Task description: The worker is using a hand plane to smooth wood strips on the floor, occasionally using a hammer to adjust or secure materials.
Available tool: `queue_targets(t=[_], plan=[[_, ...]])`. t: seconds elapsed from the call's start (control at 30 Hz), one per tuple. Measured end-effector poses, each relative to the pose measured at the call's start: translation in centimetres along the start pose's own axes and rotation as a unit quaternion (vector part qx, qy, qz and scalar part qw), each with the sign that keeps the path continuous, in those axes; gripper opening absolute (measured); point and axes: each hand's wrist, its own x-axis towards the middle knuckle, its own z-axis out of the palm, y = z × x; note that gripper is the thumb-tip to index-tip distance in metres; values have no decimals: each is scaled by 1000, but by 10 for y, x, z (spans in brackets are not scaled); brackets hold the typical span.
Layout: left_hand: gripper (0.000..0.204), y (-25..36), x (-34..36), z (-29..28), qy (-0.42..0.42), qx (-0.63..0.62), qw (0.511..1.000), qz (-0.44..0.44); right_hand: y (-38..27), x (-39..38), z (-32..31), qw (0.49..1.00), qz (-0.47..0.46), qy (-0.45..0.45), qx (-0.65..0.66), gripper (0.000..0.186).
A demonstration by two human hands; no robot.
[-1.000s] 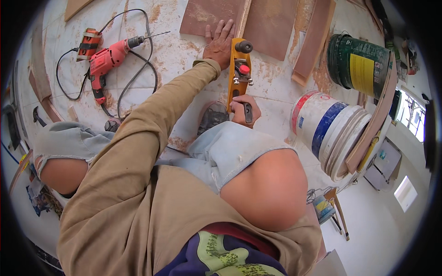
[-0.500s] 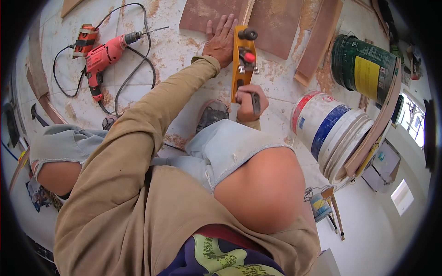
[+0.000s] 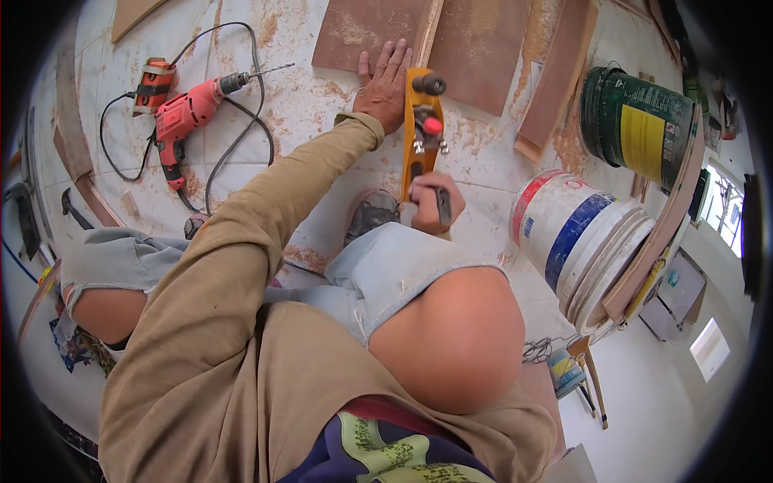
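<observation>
My right hand (image 3: 438, 201) is closed around the dark rear handle of a yellow hand plane (image 3: 413, 129). The plane has a dark front knob and a red adjuster, and its nose is at the near end of a narrow upright wood edge (image 3: 429, 36). My left hand (image 3: 383, 92) lies flat just left of the plane, fingers stretched onto a reddish-brown wooden panel (image 3: 350, 32) dusted with shavings. A second brown panel (image 3: 475, 60) lies right of the edge. The plane's sole and the panels' far ends are out of sight.
A red corded drill (image 3: 189, 117) and an orange power strip (image 3: 154, 87) lie at left, their cable looped on the tiles. To the right are a brown plank (image 3: 555, 84), a green bucket (image 3: 632, 121) and a white bucket (image 3: 576, 233). A hammer (image 3: 75, 208) rests far left.
The plane and my right hand have come slightly nearer to me. My left hand stays on the panel. The whole view has shifted a little.
</observation>
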Motion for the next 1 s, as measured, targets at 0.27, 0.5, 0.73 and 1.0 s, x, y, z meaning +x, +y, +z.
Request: queue_targets(t=[0.27, 0.5, 0.73, 1.0], plan=[[87, 30, 16, -6, 42, -104, 993, 26, -43, 260, 32, 973, -229, 8, -1, 13], [87, -4, -5, -8, 10, -80, 997, 15, -17, 105, 24, 998, -54, -21, 7, 7], [75, 14, 8, -11, -69, 11, 997, 21, -32, 66, 15, 987, -126, -11, -98, 6], [72, 7, 1, -4, -44, 6, 999, 14, -23, 33, 12, 995, -87, -11, -46, 10]])
